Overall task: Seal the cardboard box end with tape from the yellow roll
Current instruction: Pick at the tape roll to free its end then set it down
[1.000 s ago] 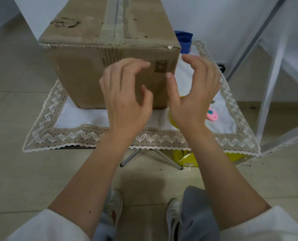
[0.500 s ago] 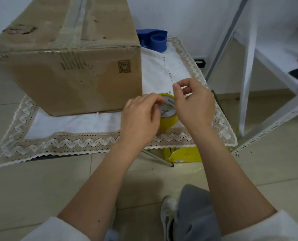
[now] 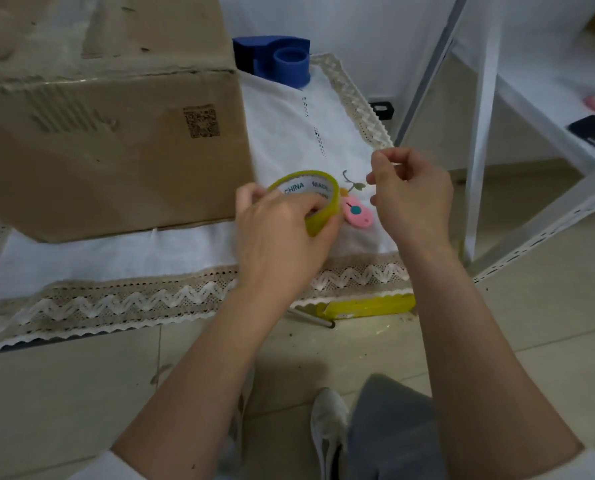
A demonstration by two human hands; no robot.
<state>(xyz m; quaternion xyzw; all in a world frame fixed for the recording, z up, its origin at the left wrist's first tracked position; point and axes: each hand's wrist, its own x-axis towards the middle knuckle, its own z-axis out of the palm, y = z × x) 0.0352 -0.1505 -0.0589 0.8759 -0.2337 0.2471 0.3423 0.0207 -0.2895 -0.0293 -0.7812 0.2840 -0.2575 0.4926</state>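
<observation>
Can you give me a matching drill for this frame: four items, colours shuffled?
Items:
1. tape roll
2. tape dispenser
3. small gadget beside the roll
4. box

Colours:
A. blue
B. brown
C. yellow
D. pink

Pairs: 1-C, 2-A, 3-D, 4-B

A low table carries a white cloth (image 3: 282, 133) with a lace zigzag border. On the cloth stand the cardboard box (image 3: 109, 143) at the left and a blue tape dispenser (image 3: 278, 62) at the far edge behind it. A small pink object (image 3: 357, 212) lies on the cloth near the front right. On the tiled floor (image 3: 81, 393) beneath the table's edge lies a yellow package (image 3: 369, 305)
</observation>
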